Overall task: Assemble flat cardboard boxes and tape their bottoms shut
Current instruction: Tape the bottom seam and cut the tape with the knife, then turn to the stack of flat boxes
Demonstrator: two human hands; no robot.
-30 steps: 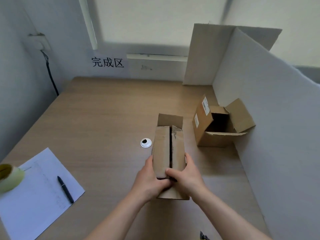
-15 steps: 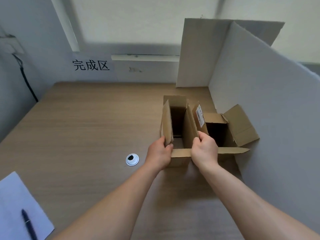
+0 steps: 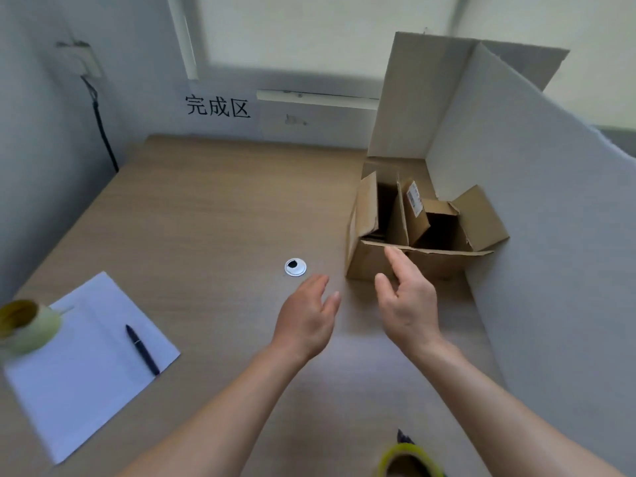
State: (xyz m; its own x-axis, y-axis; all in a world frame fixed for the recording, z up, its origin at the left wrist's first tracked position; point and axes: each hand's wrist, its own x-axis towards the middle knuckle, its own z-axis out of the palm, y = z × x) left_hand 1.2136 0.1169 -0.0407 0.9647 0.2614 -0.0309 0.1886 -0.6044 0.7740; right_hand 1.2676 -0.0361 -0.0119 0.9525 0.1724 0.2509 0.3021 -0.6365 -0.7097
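Both hands are held open and empty: the left hand (image 3: 306,318) just before the box (image 3: 370,259), the right hand (image 3: 407,301) nearer it.

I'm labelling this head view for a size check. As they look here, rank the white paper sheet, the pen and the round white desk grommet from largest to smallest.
1. white paper sheet
2. pen, lying on the sheet
3. desk grommet; it lies farther from the camera, but still looks clearly smaller.

- A plain office-like packing station: wooden table (image 3: 213,208) with a cable grommet (image 3: 295,267).
- White partition board (image 3: 537,187), wall sign (image 3: 217,106), paper sheet (image 3: 86,366), pen (image 3: 142,349).
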